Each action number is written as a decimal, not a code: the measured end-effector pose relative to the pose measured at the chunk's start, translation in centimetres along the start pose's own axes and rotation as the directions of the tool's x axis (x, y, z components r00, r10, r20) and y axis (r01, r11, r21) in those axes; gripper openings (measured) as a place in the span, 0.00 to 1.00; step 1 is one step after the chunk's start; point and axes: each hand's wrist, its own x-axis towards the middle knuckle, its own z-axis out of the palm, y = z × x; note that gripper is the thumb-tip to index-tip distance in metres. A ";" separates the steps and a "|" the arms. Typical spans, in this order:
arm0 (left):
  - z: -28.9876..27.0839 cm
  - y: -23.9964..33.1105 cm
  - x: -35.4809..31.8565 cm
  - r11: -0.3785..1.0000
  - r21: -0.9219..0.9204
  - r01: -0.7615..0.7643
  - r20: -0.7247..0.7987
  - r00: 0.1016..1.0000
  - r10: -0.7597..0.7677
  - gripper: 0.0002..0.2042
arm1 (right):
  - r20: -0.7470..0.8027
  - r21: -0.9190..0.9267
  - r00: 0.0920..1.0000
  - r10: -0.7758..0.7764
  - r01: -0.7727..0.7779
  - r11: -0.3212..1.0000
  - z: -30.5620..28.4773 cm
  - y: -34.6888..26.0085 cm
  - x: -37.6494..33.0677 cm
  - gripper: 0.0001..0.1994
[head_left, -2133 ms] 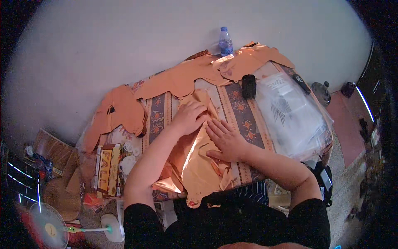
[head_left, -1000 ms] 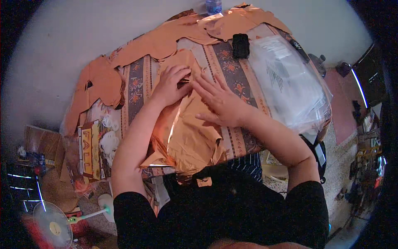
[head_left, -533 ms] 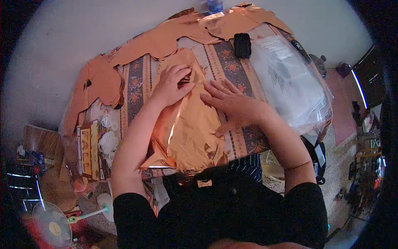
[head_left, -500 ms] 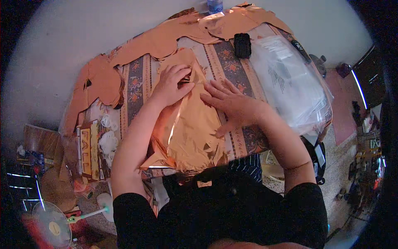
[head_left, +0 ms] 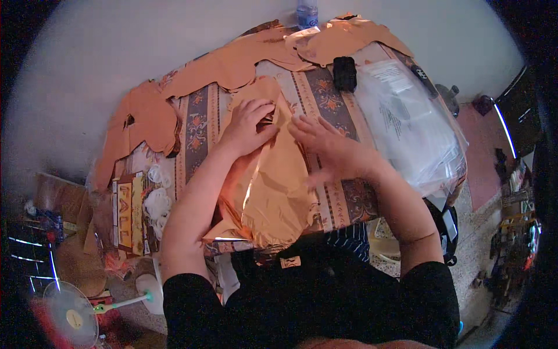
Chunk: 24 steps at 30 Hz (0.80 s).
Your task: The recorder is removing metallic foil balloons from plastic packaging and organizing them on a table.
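Note:
A flat, shiny copper-coloured foil balloon (head_left: 279, 186) lies folded lengthwise on the table in front of me, its lower end at the near edge by my body. My left hand (head_left: 249, 127) is curled over its left upper part, thumb and fingers closing on the foil around a small dark fold. On the balloon's right edge, my right hand (head_left: 334, 150) has its fingers spread, slightly blurred by motion; the fingertips are at the foil and hold nothing. A bright crease runs down the foil between the hands.
More flat copper foil pieces (head_left: 209, 67) lie along the table's far and left edges. Clear plastic bags (head_left: 407, 128) are stacked at right, beside a black case (head_left: 344, 74). A bottle (head_left: 307, 14) stands at the back. At left are a printed box (head_left: 129, 215) and white ribbon rolls (head_left: 157, 203).
My right hand has lifted a little, its thumb side coming off the foil. The balloon's near end looks smoother and less crumpled. My left hand stays on the foil. The view has shifted slightly.

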 end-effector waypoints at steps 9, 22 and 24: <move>0.1 0.3 -0.1 1.000 -0.020 0.004 0.018 1.000 -0.004 0.22 | -0.314 -0.174 0.949 -0.031 -0.025 0.984 4.0 2.1 2.9 0.34; -1.9 0.6 0.2 0.992 -0.107 0.061 0.123 0.991 -0.048 0.21 | -0.224 -0.340 0.975 -0.007 -0.071 0.938 4.6 1.9 2.9 0.37; -2.5 0.5 0.3 0.993 -0.113 0.038 0.139 0.990 -0.022 0.20 | -0.226 -0.364 0.974 -0.007 -0.078 0.928 4.5 1.7 2.8 0.37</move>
